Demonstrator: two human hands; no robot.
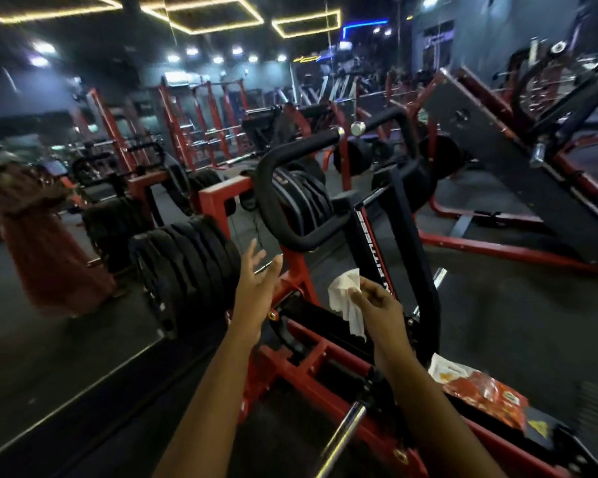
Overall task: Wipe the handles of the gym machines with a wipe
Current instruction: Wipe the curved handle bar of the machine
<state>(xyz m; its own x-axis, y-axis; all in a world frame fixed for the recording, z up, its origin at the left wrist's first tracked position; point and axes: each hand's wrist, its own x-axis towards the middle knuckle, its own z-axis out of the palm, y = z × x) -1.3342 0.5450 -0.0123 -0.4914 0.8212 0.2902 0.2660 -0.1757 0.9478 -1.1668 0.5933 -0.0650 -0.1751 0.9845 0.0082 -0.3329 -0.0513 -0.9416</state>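
Both hands are hovering in the lower middle of the frame, forearms stretching up from the bottom edge. The left hand is holding nothing, its fingers straight and spread, pointing up toward a black foam-padded curved handle and not touching it. The right hand is pinching a crumpled white wipe between thumb and fingertips; the wipe is hanging down from the pinch, just right of centre, below the handle and apart from it.

Behind the wipe, a black metal upright with white and red lettering is rising at a slant, and the padded handle is looping out from its upper end toward the centre of the frame. A red steel machine frame is running under and beside both hands. To the left of the left hand, a row of black round weight plates is sitting on a peg. A chrome bar is angling down between the forearms toward the bottom edge. At lower right, an orange-red plastic packet is lying on the machine, just beside the right forearm.

At the left edge, a person in a long rust-brown garment is standing, blurred. Yellow rectangular ceiling light strips are glowing along the top.
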